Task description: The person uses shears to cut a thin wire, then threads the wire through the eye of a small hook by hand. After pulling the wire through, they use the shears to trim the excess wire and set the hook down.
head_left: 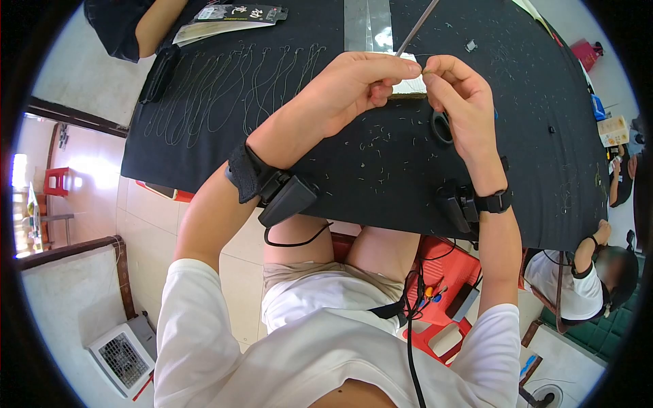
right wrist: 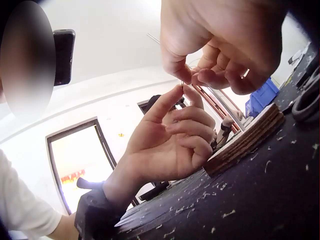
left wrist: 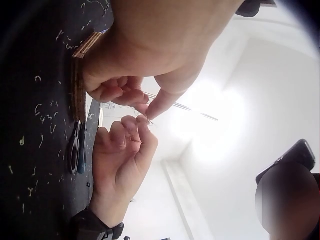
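Above a small board (head_left: pixel 408 94) with a white top, both hands meet at their fingertips. The left hand (head_left: pixel 357 85) pinches a very fine strand between thumb and forefinger, and the right hand (head_left: pixel 464 102) pinches it close beside; the strand (right wrist: pixel 183 86) barely shows in the right wrist view. A thin metal rod (head_left: pixel 416 30) rises at a slant from the board, behind the fingers. Dark-handled scissors (head_left: pixel 441 127) lie under the right hand, partly hidden by it. Looped thin cords (head_left: pixel 218 88) lie in a row on the black cloth, left of the left hand.
Short thread scraps (head_left: pixel 381 139) are scattered over the black-covered table (head_left: pixel 381 197). Clear plastic sleeves (head_left: pixel 368 27) lie behind the board. A black packet (head_left: pixel 241 13) and another person's arm (head_left: pixel 160 24) are at the back left. Another person (head_left: pixel 578 279) sits at the right.
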`<act>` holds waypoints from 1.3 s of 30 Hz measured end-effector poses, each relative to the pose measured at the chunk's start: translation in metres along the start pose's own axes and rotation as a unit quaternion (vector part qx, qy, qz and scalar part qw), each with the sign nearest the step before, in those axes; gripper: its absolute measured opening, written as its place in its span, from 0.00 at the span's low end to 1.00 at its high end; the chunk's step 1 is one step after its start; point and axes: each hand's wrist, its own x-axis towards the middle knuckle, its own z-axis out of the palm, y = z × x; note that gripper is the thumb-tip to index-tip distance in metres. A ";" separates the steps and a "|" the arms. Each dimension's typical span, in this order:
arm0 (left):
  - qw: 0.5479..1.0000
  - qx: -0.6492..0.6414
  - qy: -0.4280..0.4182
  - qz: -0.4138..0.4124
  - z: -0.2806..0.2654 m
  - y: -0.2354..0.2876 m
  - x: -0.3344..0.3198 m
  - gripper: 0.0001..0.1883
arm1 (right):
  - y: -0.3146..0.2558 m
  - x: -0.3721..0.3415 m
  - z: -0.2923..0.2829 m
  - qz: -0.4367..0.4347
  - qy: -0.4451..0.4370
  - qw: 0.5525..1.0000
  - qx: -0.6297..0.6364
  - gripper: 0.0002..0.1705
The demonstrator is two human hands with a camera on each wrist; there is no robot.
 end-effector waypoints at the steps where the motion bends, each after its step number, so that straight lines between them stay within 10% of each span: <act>1: 1.000 0.002 0.003 0.001 0.000 -0.001 0.000 0.10 | 0.000 0.000 0.000 0.002 0.002 1.000 -0.004 0.07; 39: 0.993 0.102 0.036 0.053 -0.003 -0.003 0.000 0.15 | 0.003 0.000 -0.001 0.010 0.050 0.999 0.004 0.11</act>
